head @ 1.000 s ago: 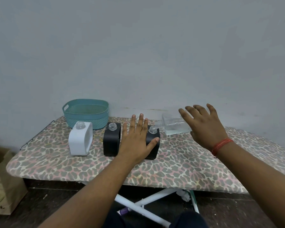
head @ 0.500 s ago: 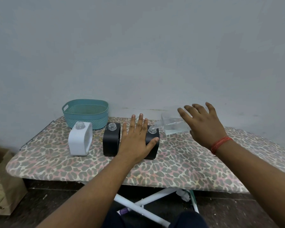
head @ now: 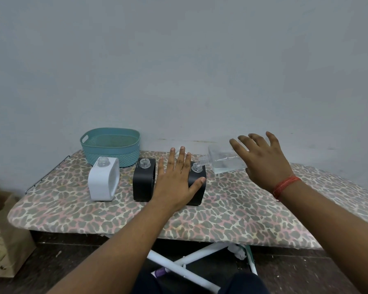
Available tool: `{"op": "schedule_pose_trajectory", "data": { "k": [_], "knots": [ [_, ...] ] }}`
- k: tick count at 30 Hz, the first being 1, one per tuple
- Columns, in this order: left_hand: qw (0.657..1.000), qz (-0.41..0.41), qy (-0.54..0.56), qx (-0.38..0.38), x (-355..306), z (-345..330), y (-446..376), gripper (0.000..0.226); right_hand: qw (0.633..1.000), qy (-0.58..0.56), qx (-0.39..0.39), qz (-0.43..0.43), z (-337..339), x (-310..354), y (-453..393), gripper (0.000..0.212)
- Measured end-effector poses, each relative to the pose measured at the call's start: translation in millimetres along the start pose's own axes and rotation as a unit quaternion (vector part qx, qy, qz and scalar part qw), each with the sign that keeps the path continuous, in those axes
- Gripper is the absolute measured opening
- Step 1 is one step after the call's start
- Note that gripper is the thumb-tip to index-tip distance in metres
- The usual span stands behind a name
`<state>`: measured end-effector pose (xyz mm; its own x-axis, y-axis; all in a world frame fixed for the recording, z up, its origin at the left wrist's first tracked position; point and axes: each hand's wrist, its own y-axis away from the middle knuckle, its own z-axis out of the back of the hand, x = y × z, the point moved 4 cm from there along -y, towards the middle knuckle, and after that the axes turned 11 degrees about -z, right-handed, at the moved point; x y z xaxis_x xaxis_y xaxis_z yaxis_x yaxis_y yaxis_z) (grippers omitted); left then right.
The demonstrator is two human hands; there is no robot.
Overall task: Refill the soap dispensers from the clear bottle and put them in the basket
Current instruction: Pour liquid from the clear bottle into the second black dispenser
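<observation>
Soap is entering the right black square dispenser (head: 197,183), which my left hand (head: 176,183) is clasping; my right hand (head: 263,162), fingers splayed, is tipping the clear plastic bottle (head: 221,161). Teal woven basket (head: 112,146) is waiting empty.

plain pale blue-grey wall (head: 179,60) fills the upper view, unbroken, faint brownish marks low down near the board. ironing board (head: 232,211) stands against it, leopard-print cover (grey and pink spots), white crossed legs (head: 179,266) beneath. floor (head: 295,270) is dark and scuffed. brown paper bag (head: 2,240) sits on the floor at left. light even, soft.
</observation>
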<state>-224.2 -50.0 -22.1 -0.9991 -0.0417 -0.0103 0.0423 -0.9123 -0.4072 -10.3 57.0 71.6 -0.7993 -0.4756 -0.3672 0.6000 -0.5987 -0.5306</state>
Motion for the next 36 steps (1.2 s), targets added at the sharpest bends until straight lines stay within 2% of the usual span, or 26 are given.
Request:
{"op": "schedule_pose_trajectory", "data": {
  "k": [11, 20, 23, 26, 31, 36],
  "knots": [
    [1.000, 0.002, 0.004, 0.005, 0, 0, 2, 0.095, 0.998, -0.050, 0.009, -0.032, -18, 3, 12, 0.087],
    [1.000, 0.005, 0.010, 0.003, 0, -2, 3, 0.095, 0.978, -0.172, 0.045, -0.105, -47, 14, 36, 0.091],
    [1.000, 0.010, 0.024, -0.002, 1, -5, 5, 0.094, 0.942, -0.292, 0.046, -0.162, -57, 18, 45, 0.091],
    [0.998, 0.022, 0.052, -0.005, 2, -9, 7, 0.091, 0.868, -0.423, 0.066, -0.253, -70, 19, 53, 0.092],
    [0.993, 0.044, 0.108, -0.017, 0, -19, 15, 0.084, 0.760, -0.538, 0.060, -0.360, -87, 21, 64, 0.086],
    [0.992, 0.042, 0.114, -0.020, -3, -21, 19, 0.086, 0.721, -0.569, 0.041, -0.393, -97, 28, 72, 0.079]
  ]
}}
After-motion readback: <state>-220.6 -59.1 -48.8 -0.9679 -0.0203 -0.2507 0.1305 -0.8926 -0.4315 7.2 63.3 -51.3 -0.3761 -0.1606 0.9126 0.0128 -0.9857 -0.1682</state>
